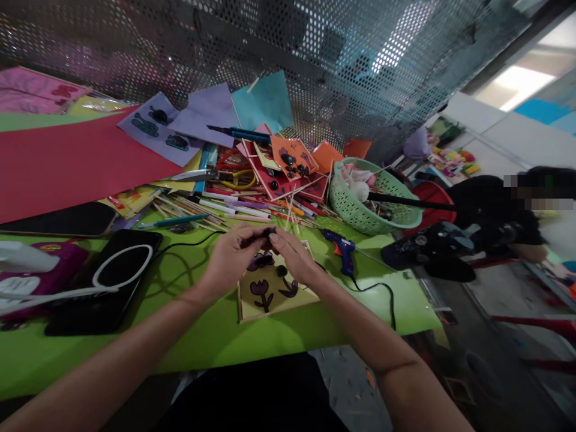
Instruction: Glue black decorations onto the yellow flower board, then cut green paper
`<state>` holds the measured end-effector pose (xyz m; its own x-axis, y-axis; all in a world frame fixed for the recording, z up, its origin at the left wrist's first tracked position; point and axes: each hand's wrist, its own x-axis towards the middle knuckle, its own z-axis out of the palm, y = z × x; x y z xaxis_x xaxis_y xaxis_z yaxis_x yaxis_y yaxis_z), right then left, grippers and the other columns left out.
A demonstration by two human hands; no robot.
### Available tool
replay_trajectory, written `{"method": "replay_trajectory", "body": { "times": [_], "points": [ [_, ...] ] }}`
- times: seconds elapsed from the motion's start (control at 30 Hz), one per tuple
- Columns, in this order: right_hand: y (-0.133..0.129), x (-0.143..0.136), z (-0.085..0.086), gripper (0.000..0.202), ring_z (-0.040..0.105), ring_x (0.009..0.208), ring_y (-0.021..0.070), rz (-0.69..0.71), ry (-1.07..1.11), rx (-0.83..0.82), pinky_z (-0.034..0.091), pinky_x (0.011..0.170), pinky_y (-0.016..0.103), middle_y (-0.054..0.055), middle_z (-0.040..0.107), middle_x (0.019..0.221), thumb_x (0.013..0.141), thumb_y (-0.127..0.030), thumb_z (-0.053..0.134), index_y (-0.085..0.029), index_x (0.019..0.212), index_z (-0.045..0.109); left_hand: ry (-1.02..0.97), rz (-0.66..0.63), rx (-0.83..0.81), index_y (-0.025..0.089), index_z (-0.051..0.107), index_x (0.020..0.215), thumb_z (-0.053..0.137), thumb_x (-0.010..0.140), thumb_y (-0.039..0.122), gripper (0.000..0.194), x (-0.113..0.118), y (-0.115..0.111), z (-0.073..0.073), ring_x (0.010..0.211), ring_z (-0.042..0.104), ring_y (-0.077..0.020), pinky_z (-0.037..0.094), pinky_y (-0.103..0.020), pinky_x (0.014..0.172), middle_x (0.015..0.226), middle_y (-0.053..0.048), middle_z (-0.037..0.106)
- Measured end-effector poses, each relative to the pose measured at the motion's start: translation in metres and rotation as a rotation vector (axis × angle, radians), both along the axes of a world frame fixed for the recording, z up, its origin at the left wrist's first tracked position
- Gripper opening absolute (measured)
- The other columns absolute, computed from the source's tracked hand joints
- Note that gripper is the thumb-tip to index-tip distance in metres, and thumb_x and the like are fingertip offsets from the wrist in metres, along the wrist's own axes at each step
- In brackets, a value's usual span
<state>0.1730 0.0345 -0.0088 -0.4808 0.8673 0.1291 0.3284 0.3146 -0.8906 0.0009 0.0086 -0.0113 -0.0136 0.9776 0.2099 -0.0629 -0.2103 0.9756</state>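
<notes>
Head camera: I have the left hand [236, 253] and right hand [293, 255] drawn together, their fingers narrowed in a pinch on a small black piece [269, 231], which sits right between the fingertips. Both forearms [144, 336] reach forward and angle inward over the green bench [202, 339]. Beneath the hands, and partly covered by them, lies a yellow wood-edged flower card [275, 287] with dark flower shapes. Right of it I see a blue glue gun [345, 255]; beyond that, a light-green perforated basket [346, 207]. Past the fingers, wooden sticks [180, 207] and pens [252, 218] lie jumbled.
</notes>
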Motion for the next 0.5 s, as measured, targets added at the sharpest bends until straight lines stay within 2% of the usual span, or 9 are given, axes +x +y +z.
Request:
{"method": "replay_trajectory", "body": {
  "times": [0.13, 0.27, 0.5],
  "points": [
    [0.0009, -0.0011, -0.0014, 0.032, 0.054, 0.080, 0.0186, -0.013, -0.043, 0.058, 0.042, 0.074, 0.032, 0.002, 0.063, 0.087, 0.104, -0.046, 0.039, -0.023, 0.089, 0.055, 0.072, 0.035, 0.066, 0.024, 0.083, 0.098, 0.071, 0.084, 0.028, 0.019, -0.0016, -0.0010, 0.0002, 0.083, 0.069, -0.0178, 0.059, -0.032, 0.083, 0.092, -0.004, 0.072],
    [0.0004, -0.0012, -0.0002, 0.029, 0.054, 0.081, 0.0188, -0.002, -0.043, 0.080, 0.042, 0.076, 0.033, 0.003, 0.063, 0.089, 0.103, -0.040, 0.037, -0.023, 0.089, 0.055, 0.052, 0.024, 0.040, 0.023, 0.083, 0.096, 0.071, 0.083, 0.028, 0.018, -0.0001, -0.0006, -0.0017, 0.082, 0.069, -0.0173, 0.059, -0.031, 0.083, 0.093, -0.004, 0.073],
    [-0.0012, 0.0019, 0.0032, 0.036, 0.054, 0.084, 0.0185, 0.017, 0.018, -0.018, 0.045, 0.077, 0.032, 0.003, 0.062, 0.091, 0.103, -0.052, 0.039, -0.023, 0.094, 0.059, -0.094, -0.038, -0.070, 0.019, 0.081, 0.095, 0.076, 0.080, 0.032, 0.021, 0.0025, -0.0009, 0.0010, 0.079, 0.070, -0.0164, 0.060, -0.031, 0.080, 0.092, -0.004, 0.075]
  ]
}}
